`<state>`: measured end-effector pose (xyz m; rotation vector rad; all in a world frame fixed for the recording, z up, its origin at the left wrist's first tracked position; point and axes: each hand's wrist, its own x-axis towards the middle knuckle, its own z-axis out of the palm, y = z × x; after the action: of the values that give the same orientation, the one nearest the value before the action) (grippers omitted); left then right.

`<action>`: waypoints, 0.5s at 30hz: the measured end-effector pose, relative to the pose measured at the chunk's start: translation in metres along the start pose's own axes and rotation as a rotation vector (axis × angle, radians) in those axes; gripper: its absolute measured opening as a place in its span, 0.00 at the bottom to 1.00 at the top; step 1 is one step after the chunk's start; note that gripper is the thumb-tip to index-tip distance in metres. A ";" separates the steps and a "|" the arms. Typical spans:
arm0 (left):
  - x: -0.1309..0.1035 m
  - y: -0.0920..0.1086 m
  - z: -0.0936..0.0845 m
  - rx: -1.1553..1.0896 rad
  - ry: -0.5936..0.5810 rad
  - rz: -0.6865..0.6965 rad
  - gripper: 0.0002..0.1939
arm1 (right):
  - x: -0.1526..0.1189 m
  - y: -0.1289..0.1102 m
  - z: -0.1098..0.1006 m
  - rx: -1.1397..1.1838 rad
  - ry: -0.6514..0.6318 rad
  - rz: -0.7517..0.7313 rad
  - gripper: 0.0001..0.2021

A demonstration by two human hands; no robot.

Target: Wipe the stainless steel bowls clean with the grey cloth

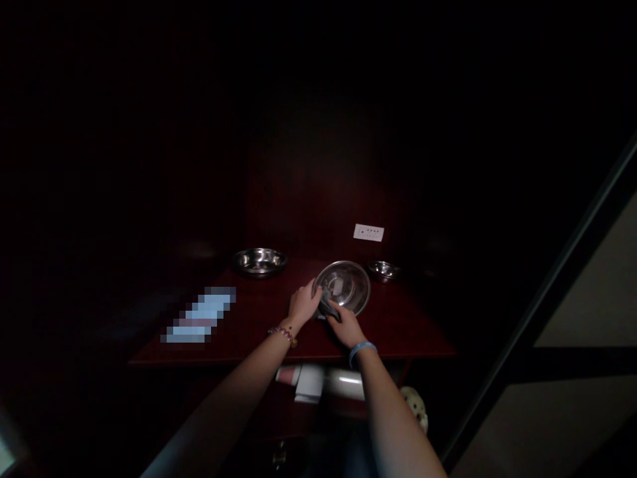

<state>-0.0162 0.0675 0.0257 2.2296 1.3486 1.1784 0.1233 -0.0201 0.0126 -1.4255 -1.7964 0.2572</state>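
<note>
Far left on the dark red desk (249,332): pale blurred patch (202,315), can't tell what. Behind it, a shallow metal basin (259,263) sits flat, well apart from both hands; little risk there. Beaded bracelet (283,334) on the left wrist; beads might tick against metal if the wrist rolls in. Left hand (303,304) closed on the left rim of the large bowl (354,282), fingertips partly hidden. Bowl tilted, its open side facing the person, over the middle of the desk; can't tell whether its underside touches. Smooth rim, seemingly one-sided hold: a hard push could twist it loose. Grey cloth (327,308) bunched at the near-left rim, pinched by the right hand (346,325); a loose fold could snag between rim and fingers. Rightmost, a small bowl (383,271) stands just beyond the large one; a swing rightward might knock it. Dim light, so missed spots likely.
</note>
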 end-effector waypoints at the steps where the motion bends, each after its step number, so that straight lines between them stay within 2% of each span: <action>1: -0.001 0.000 -0.001 -0.002 0.012 0.014 0.19 | 0.000 0.000 0.000 -0.003 -0.003 -0.011 0.26; 5: -0.006 -0.002 -0.006 -0.124 0.014 0.058 0.20 | 0.000 -0.001 -0.002 -0.026 -0.030 -0.045 0.28; 10: -0.011 -0.005 -0.012 -0.290 0.077 0.078 0.20 | -0.006 -0.010 -0.013 -0.130 -0.096 -0.098 0.36; 15: -0.009 -0.015 -0.009 -0.380 0.102 -0.007 0.17 | -0.010 -0.013 -0.027 -0.278 0.042 -0.093 0.39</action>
<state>-0.0339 0.0668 0.0180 1.9172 1.0579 1.4267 0.1328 -0.0416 0.0335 -1.5187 -1.9135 -0.0740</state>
